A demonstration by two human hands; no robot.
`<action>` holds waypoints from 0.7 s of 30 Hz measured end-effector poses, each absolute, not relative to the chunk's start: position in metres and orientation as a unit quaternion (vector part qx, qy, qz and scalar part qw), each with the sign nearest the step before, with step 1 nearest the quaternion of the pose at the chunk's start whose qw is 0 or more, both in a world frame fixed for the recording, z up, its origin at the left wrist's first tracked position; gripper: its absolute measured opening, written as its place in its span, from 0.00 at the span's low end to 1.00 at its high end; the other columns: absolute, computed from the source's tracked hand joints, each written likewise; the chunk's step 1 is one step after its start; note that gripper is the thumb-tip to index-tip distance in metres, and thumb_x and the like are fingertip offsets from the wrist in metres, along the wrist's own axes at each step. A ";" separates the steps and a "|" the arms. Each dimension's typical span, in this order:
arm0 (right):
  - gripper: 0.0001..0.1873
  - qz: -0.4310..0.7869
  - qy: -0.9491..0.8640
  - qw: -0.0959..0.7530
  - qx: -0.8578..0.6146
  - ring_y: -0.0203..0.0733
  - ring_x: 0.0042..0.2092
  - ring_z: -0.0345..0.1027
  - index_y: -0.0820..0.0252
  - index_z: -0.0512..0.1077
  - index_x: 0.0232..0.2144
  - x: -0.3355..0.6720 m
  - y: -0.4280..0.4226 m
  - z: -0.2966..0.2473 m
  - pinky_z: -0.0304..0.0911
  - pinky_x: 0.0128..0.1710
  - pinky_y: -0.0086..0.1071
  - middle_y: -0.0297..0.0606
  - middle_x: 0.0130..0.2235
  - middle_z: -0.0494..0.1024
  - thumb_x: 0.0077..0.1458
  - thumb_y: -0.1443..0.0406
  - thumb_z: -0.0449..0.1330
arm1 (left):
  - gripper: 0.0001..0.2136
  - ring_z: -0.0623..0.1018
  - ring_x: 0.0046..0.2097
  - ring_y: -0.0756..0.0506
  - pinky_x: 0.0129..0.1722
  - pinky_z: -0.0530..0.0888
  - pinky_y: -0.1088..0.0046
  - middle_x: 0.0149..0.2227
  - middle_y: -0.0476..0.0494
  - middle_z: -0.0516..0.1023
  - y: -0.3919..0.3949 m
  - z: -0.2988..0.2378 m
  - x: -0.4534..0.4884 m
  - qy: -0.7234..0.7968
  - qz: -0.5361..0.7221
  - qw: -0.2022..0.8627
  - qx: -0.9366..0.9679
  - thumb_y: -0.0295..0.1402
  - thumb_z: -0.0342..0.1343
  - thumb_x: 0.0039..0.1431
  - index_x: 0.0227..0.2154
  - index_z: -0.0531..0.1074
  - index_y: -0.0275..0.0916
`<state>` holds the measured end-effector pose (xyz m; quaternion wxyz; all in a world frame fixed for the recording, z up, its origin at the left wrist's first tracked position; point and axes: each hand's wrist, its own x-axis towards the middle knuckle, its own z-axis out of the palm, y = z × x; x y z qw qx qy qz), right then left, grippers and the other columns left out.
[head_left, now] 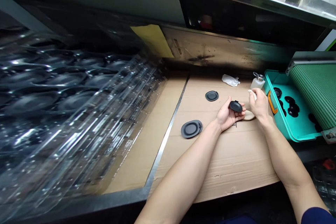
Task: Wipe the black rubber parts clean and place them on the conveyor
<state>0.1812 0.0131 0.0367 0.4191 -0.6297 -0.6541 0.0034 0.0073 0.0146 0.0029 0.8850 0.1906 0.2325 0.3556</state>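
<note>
Workbench under a metal shelf, top covered with a flattened cardboard sheet (231,161). Big pile of clear plastic blister trays (70,112) fills the left side; teal plastic bin (286,131) with an orange handle sits at right, several black oval parts (290,105) inside it, green ribbed mat (317,91) just past it. On the cardboard: one black oval disc (191,128) left of the hands, a smaller black disc (211,95) farther back, crumpled white cloth (231,80) near the back edge, pump-top bottle (257,82) beside the bin. Pale beige oval piece (249,116) lies partly hidden under the hands, can't tell what it is. Left hand (227,117) is palm up, fingers curled, cradling a small black oval part (235,106) at the fingers, just above the cardboard. Right hand (258,104) is pinched closed on a small white wipe (252,94), right by the part; contact between them can't be told. Part looks light, matte, fairly stiff, maybe slightly flexible rubber, not fragile; best held by its rim.
</note>
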 end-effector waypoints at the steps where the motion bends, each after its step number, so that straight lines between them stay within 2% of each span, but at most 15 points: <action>1: 0.12 -0.029 -0.631 0.416 -0.654 0.50 0.47 0.72 0.57 0.71 0.43 0.186 0.021 0.043 0.63 0.49 0.39 0.47 0.45 0.79 0.67 0.61 0.50 | 0.33 0.82 0.31 0.43 0.39 0.81 0.63 0.35 0.32 0.82 0.015 0.003 0.007 0.233 0.356 0.886 0.186 0.56 0.42 0.71 0.44 0.77 0.27; 5: 0.15 -0.101 -0.548 0.331 -0.762 0.54 0.48 0.72 0.61 0.75 0.45 0.208 0.061 0.084 0.64 0.51 0.42 0.52 0.47 0.79 0.65 0.65 0.50 | 0.33 0.82 0.31 0.43 0.38 0.81 0.63 0.36 0.32 0.82 0.015 0.004 0.005 0.235 0.370 0.882 0.170 0.57 0.43 0.70 0.44 0.77 0.28; 12: 0.12 -0.042 -0.582 0.147 -0.799 0.51 0.46 0.75 0.57 0.83 0.40 0.238 0.100 0.138 0.67 0.48 0.37 0.46 0.42 0.81 0.58 0.68 0.60 | 0.31 0.82 0.30 0.44 0.34 0.80 0.67 0.35 0.33 0.82 0.013 0.006 0.005 0.246 0.374 0.878 0.169 0.56 0.43 0.71 0.42 0.76 0.30; 17: 0.12 -0.039 -0.603 0.092 -0.791 0.49 0.44 0.76 0.57 0.84 0.40 0.241 0.109 0.142 0.69 0.46 0.37 0.47 0.41 0.81 0.54 0.69 0.63 | 0.31 0.82 0.31 0.43 0.35 0.81 0.64 0.36 0.33 0.82 0.014 0.008 0.005 0.237 0.365 0.882 0.180 0.58 0.42 0.70 0.43 0.76 0.31; 21: 0.11 -0.037 -0.598 0.071 -0.798 0.51 0.45 0.76 0.57 0.84 0.39 0.239 0.111 0.150 0.70 0.46 0.39 0.49 0.43 0.81 0.52 0.68 0.66 | 0.28 0.83 0.33 0.42 0.36 0.81 0.62 0.38 0.35 0.81 0.013 0.011 0.003 0.234 0.354 0.885 0.190 0.56 0.44 0.70 0.45 0.74 0.34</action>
